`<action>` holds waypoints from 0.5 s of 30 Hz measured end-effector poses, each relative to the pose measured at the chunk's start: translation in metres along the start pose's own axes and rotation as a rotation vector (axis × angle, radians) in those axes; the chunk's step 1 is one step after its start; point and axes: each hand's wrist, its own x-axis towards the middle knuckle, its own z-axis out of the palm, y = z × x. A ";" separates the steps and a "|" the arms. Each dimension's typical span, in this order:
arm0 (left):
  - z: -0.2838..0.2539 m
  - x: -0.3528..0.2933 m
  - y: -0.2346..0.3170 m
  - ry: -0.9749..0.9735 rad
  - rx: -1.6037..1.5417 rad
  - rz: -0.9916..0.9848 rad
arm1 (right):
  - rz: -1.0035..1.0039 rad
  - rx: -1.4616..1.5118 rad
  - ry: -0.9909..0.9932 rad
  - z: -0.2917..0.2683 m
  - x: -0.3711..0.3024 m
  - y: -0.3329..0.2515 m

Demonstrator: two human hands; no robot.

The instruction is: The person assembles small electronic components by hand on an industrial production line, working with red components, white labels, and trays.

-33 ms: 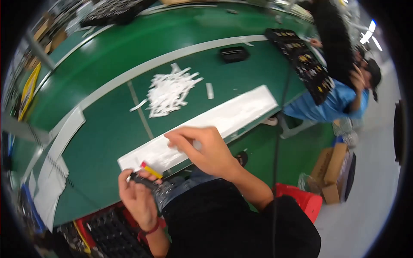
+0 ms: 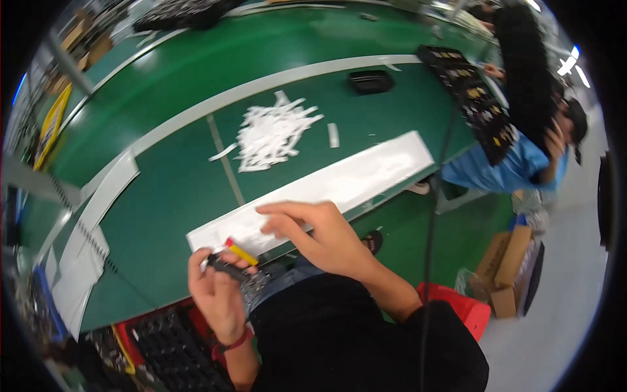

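1. Left: the left hand [image 2: 219,294] is closed around a slim, dark, hard-looking piece [image 2: 225,268], just off the near edge of the green table [image 2: 157,228]; something clear and glinting shows by its lower end.
2. At the same fingers is a smooth yellow stick with a red tip [image 2: 241,251] – whether it joins the dark piece, I cannot tell.
3. Beyond lies a tangled heap of thin, flat, matte white strips [image 2: 273,138], loose and unsorted.
4. The right hand [image 2: 330,238] is partly spread, fingers bent, over the near side of the panel; nothing visible is pinched in it.
5. Past the heap lies one separate white strip [image 2: 333,135]; nearer is a long, glossy white rectangular panel [image 2: 359,173].
6. The work looks under way – the dark piece is in hand, not set down; I cannot judge how much is left.
7. Right: a shallow black dish [image 2: 371,81], then a long black compartmented tray [image 2: 457,81] of small parts.
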 end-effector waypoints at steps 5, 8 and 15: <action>-0.001 0.006 -0.007 -0.030 -0.003 -0.032 | 0.277 0.307 -0.188 0.019 -0.010 0.001; 0.000 0.004 -0.007 -0.020 0.039 -0.017 | 0.255 0.326 -0.121 0.022 -0.011 -0.008; 0.002 0.000 -0.019 0.038 -0.133 0.088 | -0.246 0.000 0.111 0.033 -0.018 -0.009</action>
